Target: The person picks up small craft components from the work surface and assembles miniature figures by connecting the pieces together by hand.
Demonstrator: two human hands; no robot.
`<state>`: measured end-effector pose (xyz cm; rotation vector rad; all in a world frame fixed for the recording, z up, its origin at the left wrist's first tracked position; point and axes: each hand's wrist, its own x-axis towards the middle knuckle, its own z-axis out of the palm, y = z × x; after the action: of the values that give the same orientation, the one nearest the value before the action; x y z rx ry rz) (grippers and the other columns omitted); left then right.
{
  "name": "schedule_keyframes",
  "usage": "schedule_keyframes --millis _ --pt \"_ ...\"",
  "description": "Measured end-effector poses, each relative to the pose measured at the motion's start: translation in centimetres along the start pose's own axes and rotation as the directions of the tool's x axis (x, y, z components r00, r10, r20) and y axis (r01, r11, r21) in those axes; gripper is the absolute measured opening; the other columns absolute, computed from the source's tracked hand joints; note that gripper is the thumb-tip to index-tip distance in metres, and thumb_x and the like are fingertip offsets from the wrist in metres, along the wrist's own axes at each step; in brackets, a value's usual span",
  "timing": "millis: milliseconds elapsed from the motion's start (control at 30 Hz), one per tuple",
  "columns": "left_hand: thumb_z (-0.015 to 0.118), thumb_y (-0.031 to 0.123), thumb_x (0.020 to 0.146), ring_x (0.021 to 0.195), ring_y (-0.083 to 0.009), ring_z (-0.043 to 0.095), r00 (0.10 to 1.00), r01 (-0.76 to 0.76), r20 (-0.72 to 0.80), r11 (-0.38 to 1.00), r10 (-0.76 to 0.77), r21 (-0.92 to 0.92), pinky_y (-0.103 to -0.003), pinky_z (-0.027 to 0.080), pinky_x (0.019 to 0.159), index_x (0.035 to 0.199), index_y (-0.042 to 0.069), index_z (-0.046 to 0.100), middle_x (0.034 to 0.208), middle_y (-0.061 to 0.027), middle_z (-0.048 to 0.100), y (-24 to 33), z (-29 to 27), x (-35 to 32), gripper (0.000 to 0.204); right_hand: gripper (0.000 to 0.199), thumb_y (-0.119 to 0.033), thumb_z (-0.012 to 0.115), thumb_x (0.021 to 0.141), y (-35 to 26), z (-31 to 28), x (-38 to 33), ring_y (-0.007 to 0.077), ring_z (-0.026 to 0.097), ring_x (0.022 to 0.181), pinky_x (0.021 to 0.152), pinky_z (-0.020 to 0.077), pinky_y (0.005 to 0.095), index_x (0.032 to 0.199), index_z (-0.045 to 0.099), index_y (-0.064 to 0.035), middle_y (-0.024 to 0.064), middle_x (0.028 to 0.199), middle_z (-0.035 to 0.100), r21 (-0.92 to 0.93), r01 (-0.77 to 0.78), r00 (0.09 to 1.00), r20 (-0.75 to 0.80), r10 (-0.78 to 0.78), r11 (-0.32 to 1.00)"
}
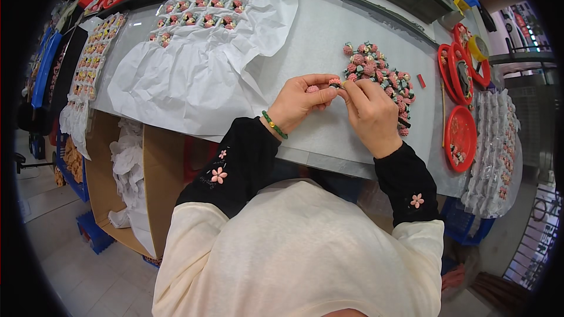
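Both of my hands meet over the middle of the pale worktable (317, 29). My left hand (301, 101), with a green bead bracelet at the wrist, pinches a small pink berry-like ornament (334, 83) between thumb and forefinger. Another pink piece (312, 89) shows against its fingers. My right hand (373, 111) is closed, its thumb and fingertips pressed on the same ornament from the right. What else its fingers hold is too small to make out. Just beyond my right hand lies a heap of similar pink ornaments (370, 67) with grey-green leaves.
White paper (194, 82) covers the left, under a compartment tray (205, 0) of ornaments. Red round dishes (461, 138) stand at the right, beside stacked clear trays (493, 147). A small red block (421, 81) lies near the heap. A cardboard box (155, 182) stands below left.
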<state>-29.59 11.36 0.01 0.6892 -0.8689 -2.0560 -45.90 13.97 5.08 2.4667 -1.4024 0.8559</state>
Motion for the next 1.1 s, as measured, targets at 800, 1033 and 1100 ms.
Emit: schedule_keyframes --millis 800,1033,1100 --pt "0.063 0.006 0.080 0.070 -0.0068 0.050 0.999 -0.015 -0.046 0.999 0.017 0.050 -0.019 0.042 0.062 0.113 -0.003 0.053 0.087 -0.0022 0.058 0.12 0.28 -0.04 0.035 0.016 -0.007 0.066 0.071 -0.07 0.06 -0.21 0.0196 0.056 0.061 0.049 0.0444 0.0294 0.085 0.059 -0.0050 0.0043 0.072 0.055 -0.029 0.017 1.000 -0.001 -0.017 0.999" --pt "0.064 0.005 0.079 0.070 -0.0064 0.050 0.998 -0.013 -0.053 0.998 0.017 0.066 -0.020 0.042 0.062 0.112 -0.003 0.053 0.088 -0.0020 0.058 0.06 0.24 -0.05 0.036 0.015 -0.007 0.066 0.071 -0.04 0.10 -0.27 0.0198 0.056 0.061 0.050 0.0444 0.0296 0.084 0.058 -0.0050 0.0043 0.073 0.055 -0.024 0.010 1.000 0.004 -0.010 1.000" --pt "0.064 0.005 0.079 0.070 -0.0063 0.050 0.998 -0.006 -0.054 0.998 0.010 0.068 -0.019 0.042 0.062 0.112 -0.004 0.053 0.088 -0.0021 0.058 0.06 0.25 -0.05 0.036 0.015 -0.006 0.066 0.071 0.14 0.09 -0.20 0.0199 0.056 0.061 0.051 0.0445 0.0296 0.083 0.058 -0.0051 0.0042 0.072 0.055 -0.006 0.039 0.999 0.019 -0.039 0.999"
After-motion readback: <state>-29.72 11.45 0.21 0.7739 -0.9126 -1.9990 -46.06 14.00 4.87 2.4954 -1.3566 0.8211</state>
